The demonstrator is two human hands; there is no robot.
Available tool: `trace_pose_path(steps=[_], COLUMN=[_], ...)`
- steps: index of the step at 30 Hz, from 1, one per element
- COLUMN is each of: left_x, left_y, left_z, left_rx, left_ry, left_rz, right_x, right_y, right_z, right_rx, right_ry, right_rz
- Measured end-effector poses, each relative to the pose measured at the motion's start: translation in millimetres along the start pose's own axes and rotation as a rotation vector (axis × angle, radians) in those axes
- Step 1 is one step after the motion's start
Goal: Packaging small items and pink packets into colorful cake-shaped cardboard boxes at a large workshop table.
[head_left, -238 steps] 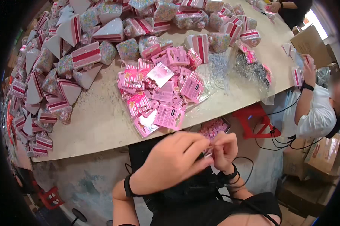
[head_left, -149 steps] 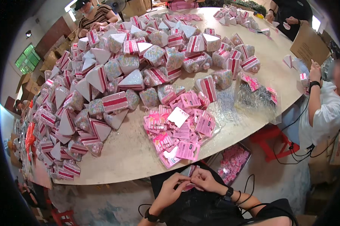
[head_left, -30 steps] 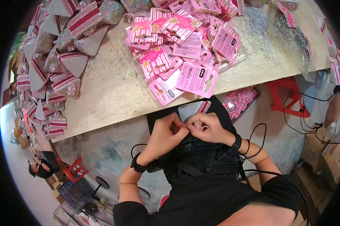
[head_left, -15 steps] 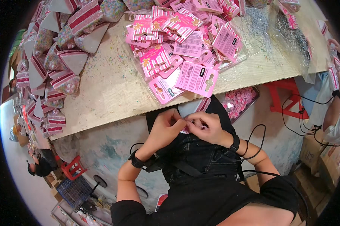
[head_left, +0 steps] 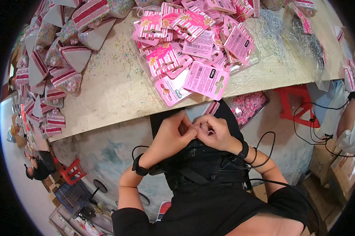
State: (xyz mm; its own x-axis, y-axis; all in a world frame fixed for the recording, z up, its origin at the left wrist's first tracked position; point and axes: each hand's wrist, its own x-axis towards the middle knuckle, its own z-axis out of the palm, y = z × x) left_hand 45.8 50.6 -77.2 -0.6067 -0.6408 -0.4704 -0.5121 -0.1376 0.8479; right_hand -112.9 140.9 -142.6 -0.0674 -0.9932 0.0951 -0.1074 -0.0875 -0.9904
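Over my lap, my left hand (head_left: pixel 172 133) and my right hand (head_left: pixel 218 135) meet with thumbs and fingertips pinched together. Both are closed; what lies between the fingertips is too small to make out. A little pale pink thing shows in the curl of my right fingers. Just beyond the hands, a cake-slice ornament (head_left: pixel 212 107) with pink stripes and a white side rests on my black-clad lap, mostly hidden by the hands. On the table edge ahead lies a pile of pink header cards (head_left: pixel 206 80), with striped fronts and hanger slots, on clear plastic.
Many cake-slice ornaments (head_left: pixel 74 58) are heaped on the table (head_left: pixel 106 94) at left. Silvery strings (head_left: pixel 271 29) and a clear bag lie at far right. Below the table edge are a tray of small pink pieces (head_left: pixel 248 106) and a red stool (head_left: pixel 297 106). Black cables (head_left: pixel 269 143) loop beside my right arm.
My hands stay pinched together, with the left hand shifted slightly right toward the right one. The ornament beneath them is a little more covered. The view has shifted slightly.
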Motion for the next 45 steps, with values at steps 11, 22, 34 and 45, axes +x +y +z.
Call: trace_pose_path(steps=[11,22,34,45], left_x=[35.5,42.8,2.0,-12.4], left_y=[11.1,-1.8,-25.4,-18.7], left_z=[-6.6,-13.3,4.2,0.9], left_rx=[0.429,0.342,-1.094,-1.356], left_ry=[-0.131,-0.329,-0.103,-0.072], left_rz=[0.325,0.320,-0.140,-0.220], right_x=[0.3,-23.8,5.3,18.5], right_y=[4.3,-28.2,-80.1,-92.7], right_z=[3.7,-30.9,-37.2,-16.9], right_rx=[0.052,-0.258,0.086,-0.198], right_ry=[0.008,-0.278,-0.164,-0.283], right_rz=[-0.044,-0.065,-0.111,0.013])
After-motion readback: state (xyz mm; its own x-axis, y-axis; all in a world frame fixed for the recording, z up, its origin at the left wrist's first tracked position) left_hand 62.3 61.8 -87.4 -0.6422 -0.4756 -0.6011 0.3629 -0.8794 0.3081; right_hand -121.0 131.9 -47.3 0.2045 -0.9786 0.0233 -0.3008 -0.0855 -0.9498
